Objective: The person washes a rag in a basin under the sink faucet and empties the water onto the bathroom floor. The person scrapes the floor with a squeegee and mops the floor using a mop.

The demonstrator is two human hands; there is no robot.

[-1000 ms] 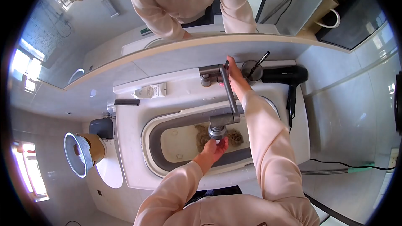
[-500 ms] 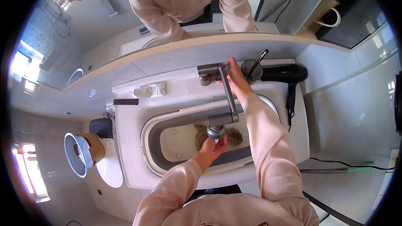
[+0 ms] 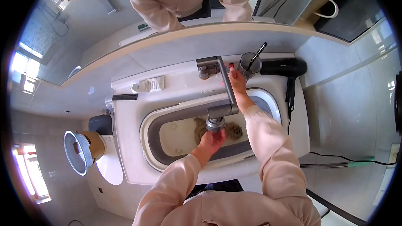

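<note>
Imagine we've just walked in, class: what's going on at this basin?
A person works at the faucet with both hands. The left hand is cupped at its spout; the right hand is beside its rear end, contact unclear. Below, a brown, shaggy item lies in a grey-and-white tub, in neither grip.

Left hand [image 3: 211, 141]: at the underside of the faucet's spout head [image 3: 215, 124].
Right hand [image 3: 238, 83]: raised beside the faucet [image 3: 228, 84].
Basin [image 3: 153, 138]: grey-walled; brown item [image 3: 233, 130] inside, identity unclear.
Worktop [image 3: 127, 136], right: black hair dryer [image 3: 282, 67], cup [image 3: 252, 71].
Worktop, left: white tube [image 3: 149, 85].
</note>
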